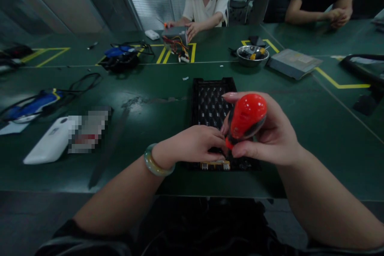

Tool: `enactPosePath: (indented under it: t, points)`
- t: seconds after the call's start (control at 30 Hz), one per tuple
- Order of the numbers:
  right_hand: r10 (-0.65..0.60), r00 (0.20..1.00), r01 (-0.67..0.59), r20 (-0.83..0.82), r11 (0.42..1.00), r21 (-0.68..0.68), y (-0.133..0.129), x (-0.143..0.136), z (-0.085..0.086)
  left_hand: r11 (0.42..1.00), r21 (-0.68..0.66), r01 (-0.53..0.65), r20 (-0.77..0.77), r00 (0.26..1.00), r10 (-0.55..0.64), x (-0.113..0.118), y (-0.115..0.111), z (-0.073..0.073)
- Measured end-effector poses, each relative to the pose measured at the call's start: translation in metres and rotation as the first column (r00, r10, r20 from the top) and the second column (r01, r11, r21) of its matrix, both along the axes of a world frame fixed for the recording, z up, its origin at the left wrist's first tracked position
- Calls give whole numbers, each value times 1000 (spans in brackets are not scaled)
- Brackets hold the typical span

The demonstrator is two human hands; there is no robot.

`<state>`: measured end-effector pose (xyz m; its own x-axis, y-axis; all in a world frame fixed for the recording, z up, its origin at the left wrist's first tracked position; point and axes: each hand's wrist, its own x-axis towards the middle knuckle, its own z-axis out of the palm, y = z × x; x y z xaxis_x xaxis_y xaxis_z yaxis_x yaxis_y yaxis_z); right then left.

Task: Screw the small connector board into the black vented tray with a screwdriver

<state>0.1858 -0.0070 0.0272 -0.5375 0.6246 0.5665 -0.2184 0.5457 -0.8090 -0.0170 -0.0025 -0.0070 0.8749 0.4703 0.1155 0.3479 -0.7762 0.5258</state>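
Note:
A screwdriver with a fat red and black handle [247,116] is gripped in my right hand [277,132], its handle end tilted up toward me. Its shaft and tip are hidden behind the handle and my fingers. Below lies an open black plastic casing [213,106] with a patterned inner face. A small circuit board [215,165] with metal connectors sits at the casing's near edge. My left hand [195,142], with a bangle at the wrist, reaches over the casing. Its fingers are bent and close together beside the screwdriver; what they hold, if anything, is hidden.
To the left lie a white plastic shell [49,140] and a blue corded tool [33,106]. Farther back are another blue tool [118,52], a metal bowl [253,57] of tools and a flat grey box [295,63]. Across the table, a person holds a wired metal box [174,35]; another sits right.

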Motion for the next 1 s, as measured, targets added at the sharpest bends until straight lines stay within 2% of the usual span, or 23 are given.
enactPosePath:
  t: [0.2, 0.33, 0.43, 0.5, 0.6, 0.7, 0.8, 0.9, 1.0]
  points:
    - [-95, 994, 97, 55, 995, -26, 1, 4, -3, 999, 42, 13, 8, 1000, -14, 0, 0, -1]
    - [-134, 991, 131, -28, 989, -74, -1, 3, -7, 996, 84, 12, -19, 1000, -11, 1, 0, 0]
    - [-243, 961, 230, -132, 967, -107, 1, 1, -7, 992, 125, 28, -37, 999, -24, 2, -1, 2]
    - [-355, 906, 321, -232, 932, -169, 6, -2, -5, 990, 134, 33, -48, 998, -27, 2, -1, 2]
    - [-532, 770, 421, -352, 838, -346, 16, -4, 1, 989, 147, 32, -61, 998, -23, 1, 0, 2]
    - [-640, 672, 434, -373, 748, -502, 27, -2, 4, 989, 146, 36, -65, 998, -27, -1, 1, 2]
    - [-711, 601, 443, -365, 677, -588, 36, 3, 2, 994, 93, 55, -52, 997, -51, -2, 3, 4]
    - [-746, 544, 454, -383, 646, -614, 42, 6, -3, 998, 26, 59, -21, 998, -58, -3, 4, 8]
    - [-733, 554, 438, -395, 660, -610, 46, 8, -7, 999, -26, 37, 35, 999, -36, -5, 6, 12]
